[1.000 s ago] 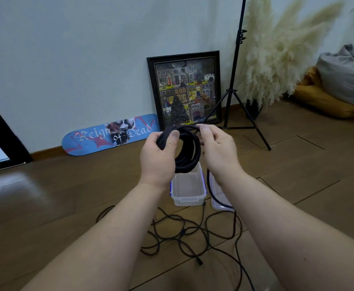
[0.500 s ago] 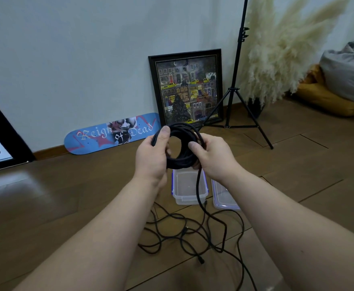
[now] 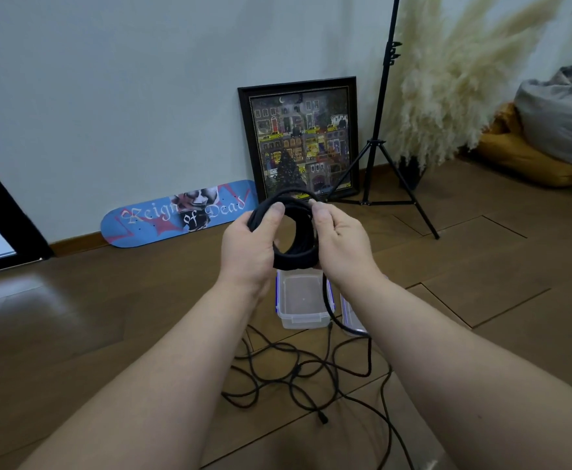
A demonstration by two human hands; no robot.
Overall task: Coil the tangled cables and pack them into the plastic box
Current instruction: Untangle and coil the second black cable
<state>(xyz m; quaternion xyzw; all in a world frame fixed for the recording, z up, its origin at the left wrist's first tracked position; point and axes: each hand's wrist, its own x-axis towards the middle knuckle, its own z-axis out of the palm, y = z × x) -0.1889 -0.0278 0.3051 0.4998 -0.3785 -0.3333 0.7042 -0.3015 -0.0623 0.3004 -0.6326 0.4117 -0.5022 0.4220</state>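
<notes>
A black cable coil [image 3: 294, 257] hangs in the air above the floor, held between both hands. My left hand [image 3: 247, 247] grips its left side with the thumb over the top strands. My right hand [image 3: 340, 242] pinches the right side near the top. A loose strand drops from the coil past the clear plastic box [image 3: 301, 318], which stands open on the floor right below. Its lid [image 3: 354, 322] lies beside it, mostly hidden by my right forearm. More tangled black cable [image 3: 298, 374] sprawls on the floor in front of the box.
A blue skateboard deck [image 3: 176, 215] and a framed picture [image 3: 300, 137] lean on the wall behind. A black tripod stand [image 3: 379, 144] and a vase of pampas grass [image 3: 447, 79] stand to the right. Cushions [image 3: 549, 137] lie far right.
My right hand moved from the coil's lower right up to its top right, laying another loop onto the coil. The hanging strand got shorter.
</notes>
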